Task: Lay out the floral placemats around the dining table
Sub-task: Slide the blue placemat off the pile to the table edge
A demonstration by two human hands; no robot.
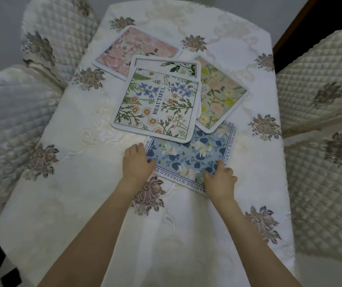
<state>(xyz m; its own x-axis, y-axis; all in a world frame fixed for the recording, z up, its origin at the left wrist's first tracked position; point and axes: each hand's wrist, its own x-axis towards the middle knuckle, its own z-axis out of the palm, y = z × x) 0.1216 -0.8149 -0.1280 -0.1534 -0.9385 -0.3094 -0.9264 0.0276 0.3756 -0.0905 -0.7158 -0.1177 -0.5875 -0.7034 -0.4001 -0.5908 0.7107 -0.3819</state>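
Blue placemat (188,158) at 6 o'clock of the overlapping pile, tucked under the daisy placemat (157,104); left hand (137,162) and right hand (220,179) press flat on its near corners, fingers spread, pinching nothing; best slid out toward 6 o'clock, evenly, lest the pile drag along.

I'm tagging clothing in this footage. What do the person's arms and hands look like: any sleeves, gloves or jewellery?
Both forearms are bare as far as the frame shows, with no sleeves in view. The left hand and right hand wear no gloves, and no rings, watch or bracelet can be seen. Fingernails are too blurred to judge.
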